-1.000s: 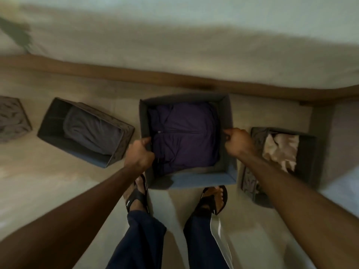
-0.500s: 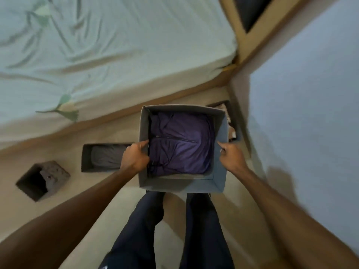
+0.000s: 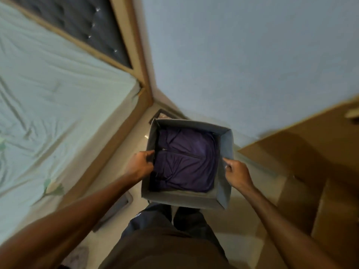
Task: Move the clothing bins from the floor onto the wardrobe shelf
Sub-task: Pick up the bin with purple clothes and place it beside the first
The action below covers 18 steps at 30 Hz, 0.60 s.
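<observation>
I hold a grey fabric bin (image 3: 182, 199) in the air in front of my waist, with a folded purple garment (image 3: 184, 160) inside it. My left hand (image 3: 139, 166) pinches the bin's left wall and my right hand (image 3: 237, 173) pinches its right wall. The brown wooden wardrobe (image 3: 310, 162) stands at the right, close to the bin; its shelf is not visible. Another bin (image 3: 161, 115) stays on the floor in the corner beyond the held one, and part of a third bin (image 3: 118, 208) shows under my left forearm.
A bed with a pale green sheet (image 3: 58, 103) and a wooden frame fills the left side. A light blue wall (image 3: 233, 55) is straight ahead. The strip of cream floor between bed and wardrobe is narrow. My legs are below the bin.
The bin has come up off the floor to waist height in both hands. My view has swung right, so the wardrobe has come into sight and the other floor bins have slid away.
</observation>
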Each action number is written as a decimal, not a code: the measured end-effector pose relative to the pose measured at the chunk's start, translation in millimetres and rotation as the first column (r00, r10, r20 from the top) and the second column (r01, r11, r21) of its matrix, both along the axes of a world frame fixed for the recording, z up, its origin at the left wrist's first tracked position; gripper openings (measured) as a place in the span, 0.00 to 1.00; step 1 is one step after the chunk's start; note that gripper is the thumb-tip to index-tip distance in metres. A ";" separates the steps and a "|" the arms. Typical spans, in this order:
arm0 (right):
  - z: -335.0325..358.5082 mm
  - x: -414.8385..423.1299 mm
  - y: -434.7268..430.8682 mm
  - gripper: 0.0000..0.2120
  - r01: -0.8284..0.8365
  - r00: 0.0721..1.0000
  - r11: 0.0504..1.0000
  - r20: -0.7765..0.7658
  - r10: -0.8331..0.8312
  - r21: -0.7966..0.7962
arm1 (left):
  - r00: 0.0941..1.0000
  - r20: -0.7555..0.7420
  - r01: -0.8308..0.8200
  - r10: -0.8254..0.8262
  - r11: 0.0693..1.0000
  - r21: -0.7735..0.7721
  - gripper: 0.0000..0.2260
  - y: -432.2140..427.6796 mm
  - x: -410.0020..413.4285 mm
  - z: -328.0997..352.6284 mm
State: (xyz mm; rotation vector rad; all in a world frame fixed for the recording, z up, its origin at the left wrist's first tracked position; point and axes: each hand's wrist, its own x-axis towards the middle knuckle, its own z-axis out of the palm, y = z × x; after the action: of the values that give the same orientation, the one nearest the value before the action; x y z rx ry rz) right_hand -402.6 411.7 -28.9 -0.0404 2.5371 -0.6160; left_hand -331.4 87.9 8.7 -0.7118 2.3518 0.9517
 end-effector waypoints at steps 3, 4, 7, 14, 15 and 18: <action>17.6 22.2 56.0 0.20 0.189 0.982 0.982 -0.027 -0.189 -0.006 | 0.980 -0.042 0.194 -0.194 0.981 -0.018 0.26 45.7 -33.3 13.8; 25.1 31.2 77.2 0.20 0.253 0.966 0.967 -0.052 -0.253 -0.006 | 0.963 -0.063 0.263 -0.264 0.965 -0.016 0.27 64.9 -46.4 16.4; 50.0 49.7 124.7 0.19 0.399 0.911 0.917 -0.109 -0.398 -0.014 | 0.893 -0.123 0.428 -0.433 0.901 -0.068 0.25 116.6 -77.2 29.5; 107.8 94.0 210.5 0.18 0.687 0.709 0.726 -0.206 -0.674 -0.010 | 0.695 -0.232 0.683 -0.681 0.725 -0.082 0.26 234.7 -121.9 69.0; 118.3 101.6 223.8 0.18 0.734 0.656 0.679 -0.235 -0.717 -0.020 | 0.650 -0.249 0.723 -0.718 0.685 -0.089 0.26 254.2 -130.7 74.5; 140.7 115.2 248.6 0.19 0.795 0.567 0.604 -0.284 -0.773 -0.057 | 0.553 -0.325 0.788 -0.767 0.608 -0.094 0.25 294.8 -148.3 92.9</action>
State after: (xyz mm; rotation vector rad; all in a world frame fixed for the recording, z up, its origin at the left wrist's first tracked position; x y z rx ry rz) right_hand -287.3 660.3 111.7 1.1955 2.7718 -0.8780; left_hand -479.7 382.7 101.6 0.5978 2.4877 0.7358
